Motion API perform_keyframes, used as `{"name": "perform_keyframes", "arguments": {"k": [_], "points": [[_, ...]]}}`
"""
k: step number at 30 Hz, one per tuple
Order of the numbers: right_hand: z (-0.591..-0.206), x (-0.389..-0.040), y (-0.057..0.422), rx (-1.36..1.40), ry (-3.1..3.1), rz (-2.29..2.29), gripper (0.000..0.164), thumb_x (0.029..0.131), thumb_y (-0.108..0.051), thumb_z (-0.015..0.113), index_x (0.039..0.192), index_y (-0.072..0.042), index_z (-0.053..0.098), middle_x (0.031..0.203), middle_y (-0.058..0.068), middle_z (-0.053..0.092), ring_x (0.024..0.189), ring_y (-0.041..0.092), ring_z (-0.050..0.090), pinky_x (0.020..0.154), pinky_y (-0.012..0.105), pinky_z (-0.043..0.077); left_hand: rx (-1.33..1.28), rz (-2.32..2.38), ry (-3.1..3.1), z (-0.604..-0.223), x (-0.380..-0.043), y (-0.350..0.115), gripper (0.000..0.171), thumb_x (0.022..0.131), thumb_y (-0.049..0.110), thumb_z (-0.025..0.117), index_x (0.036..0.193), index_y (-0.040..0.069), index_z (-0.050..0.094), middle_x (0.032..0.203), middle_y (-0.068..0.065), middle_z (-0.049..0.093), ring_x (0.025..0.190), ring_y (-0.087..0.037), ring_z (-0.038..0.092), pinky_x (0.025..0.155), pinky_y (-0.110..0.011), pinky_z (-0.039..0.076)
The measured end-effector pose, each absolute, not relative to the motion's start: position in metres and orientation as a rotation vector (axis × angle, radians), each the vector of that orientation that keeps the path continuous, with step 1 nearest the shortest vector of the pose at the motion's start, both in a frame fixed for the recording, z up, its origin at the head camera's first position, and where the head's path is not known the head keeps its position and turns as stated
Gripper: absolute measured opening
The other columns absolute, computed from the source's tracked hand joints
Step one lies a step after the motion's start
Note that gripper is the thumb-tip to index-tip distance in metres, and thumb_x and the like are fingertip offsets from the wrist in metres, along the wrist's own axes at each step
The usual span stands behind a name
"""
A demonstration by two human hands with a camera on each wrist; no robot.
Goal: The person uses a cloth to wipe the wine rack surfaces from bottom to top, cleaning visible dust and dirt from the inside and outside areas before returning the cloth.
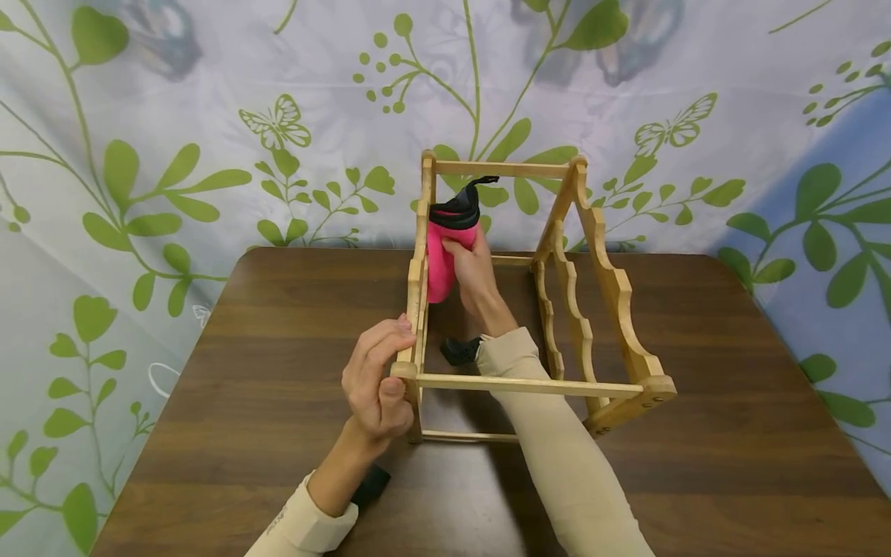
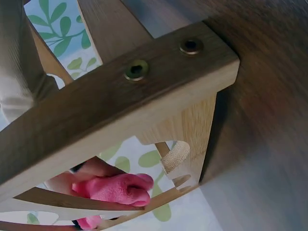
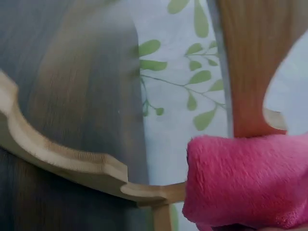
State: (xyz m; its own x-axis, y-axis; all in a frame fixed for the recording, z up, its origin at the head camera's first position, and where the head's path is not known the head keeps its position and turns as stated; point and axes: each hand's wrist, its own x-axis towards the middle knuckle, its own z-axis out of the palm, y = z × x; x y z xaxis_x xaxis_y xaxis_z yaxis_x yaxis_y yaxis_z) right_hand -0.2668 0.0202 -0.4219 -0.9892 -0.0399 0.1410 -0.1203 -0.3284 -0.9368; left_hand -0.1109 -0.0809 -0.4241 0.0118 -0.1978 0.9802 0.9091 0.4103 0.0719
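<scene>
A light wooden rack (image 1: 581,391) with scalloped side rails stands on the table. My right hand (image 1: 476,275) reaches inside it and grips a bunched pink fuzzy cloth (image 1: 440,267) with a black edge (image 1: 455,213) and a black cord. The cloth lies against the inner face of the left-hand rails. In the right wrist view the pink cloth (image 3: 245,180) is close to the camera, beside a wooden upright. My left hand (image 1: 379,375) holds the rack's near left corner, fingertips on the top rail. The left wrist view shows the rack's corner (image 2: 159,72) with two bolts; the left hand is out of that view.
The brown wooden table (image 1: 278,371) carries the rack. A pale curtain (image 1: 313,62) with green leaves and butterflies hangs behind it. Black wrist devices (image 1: 459,350) sit at both wrists. Crossbars and scalloped rails surround the right forearm.
</scene>
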Motion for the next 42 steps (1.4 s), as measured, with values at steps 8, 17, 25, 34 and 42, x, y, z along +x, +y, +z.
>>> {"name": "perform_keyframes", "arguments": {"k": [8,17,25,34,42], "points": [[-0.436,-0.282,0.005,0.421,-1.834,2.579,0.042,0.091,0.002,0.056,0.133,-0.005,0.05,0.108,0.002,0.059,0.091,0.014,0.054,0.08,0.026,0.047,-0.742,-1.05,-1.216,-0.426,-0.114,-0.078,0.058,0.105,0.036,0.047,0.081,-0.015,0.062,0.079,-0.025,0.06,0.079,-0.034,0.065,0.083,-0.037,0.057],[-0.45,-0.276,0.011,0.457,-1.885,2.755,0.04,0.096,-0.005,0.054,0.135,-0.004,0.048,0.108,0.003,0.061,0.091,0.015,0.06,0.083,0.028,0.049,-0.714,-1.082,-1.222,-0.431,-0.11,-0.08,0.056,0.095,0.039,0.065,0.084,-0.016,0.061,0.08,-0.026,0.059,0.081,-0.033,0.063,0.086,-0.035,0.056],[-0.451,-0.257,0.026,0.502,-1.923,2.824,0.032,0.097,-0.008,0.051,0.129,-0.003,0.046,0.099,0.004,0.062,0.086,0.015,0.063,0.08,0.027,0.051,-0.724,-1.088,-1.204,-0.428,-0.112,-0.076,0.056,0.097,0.038,0.063,0.083,-0.016,0.06,0.079,-0.026,0.059,0.08,-0.033,0.063,0.086,-0.036,0.056],[-0.441,-0.221,0.039,0.668,-2.202,2.686,0.044,0.099,-0.01,0.053,0.138,-0.008,0.033,0.11,0.011,0.058,0.089,0.022,0.064,0.074,0.03,0.055,-0.682,-1.081,-1.219,-0.424,-0.111,-0.074,0.056,0.097,0.04,0.062,0.082,-0.014,0.061,0.078,-0.026,0.059,0.08,-0.03,0.064,0.085,-0.033,0.056],[-0.443,-0.187,0.054,0.776,-2.354,2.681,0.044,0.104,-0.016,0.048,0.144,-0.008,0.032,0.119,0.016,0.059,0.101,0.03,0.064,0.081,0.033,0.054,-0.67,-1.081,-1.241,-0.426,-0.108,-0.074,0.056,0.096,0.04,0.062,0.083,-0.014,0.061,0.08,-0.026,0.059,0.081,-0.029,0.064,0.086,-0.031,0.055]]}}
